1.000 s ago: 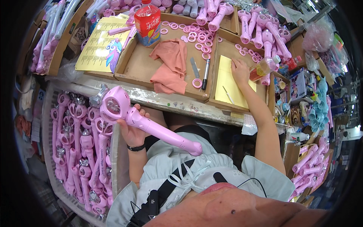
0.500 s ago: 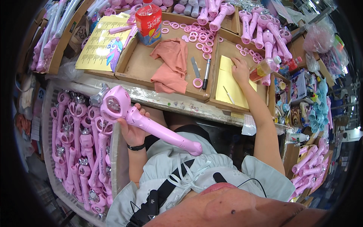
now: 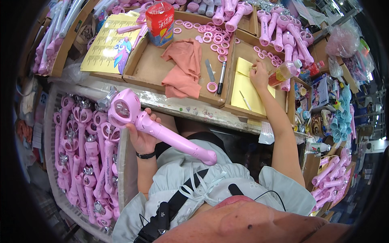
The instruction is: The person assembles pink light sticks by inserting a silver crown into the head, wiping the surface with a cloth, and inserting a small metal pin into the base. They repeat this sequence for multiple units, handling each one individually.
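My left hand (image 3: 142, 137) is closed around a pink toy wand (image 3: 174, 140) just below its rounded head. The wand slants across my lap, with a silver crown-shaped top at its upper left and the handle end near my chest. My right hand (image 3: 259, 77) rests over the right part of a yellow sheet (image 3: 242, 90), fingers curled and pressed together. What is between those fingertips, if anything, is too small to make out. A thin white pointed tool (image 3: 245, 100) lies on the yellow sheet below the hand.
A basket (image 3: 52, 162) of pink wands stands at my left. On the bench, a cardboard tray (image 3: 142, 77) holds an orange cloth (image 3: 182, 67), a blade (image 3: 209, 69), a marker (image 3: 221, 77) and pink rings (image 3: 217, 38). Bottles, including a red-labelled one (image 3: 160, 22), stand nearby.
My right hand has drawn slightly down and right on the yellow sheet, its fingers curling from stretched to pinched. The left hand and wand have barely moved.
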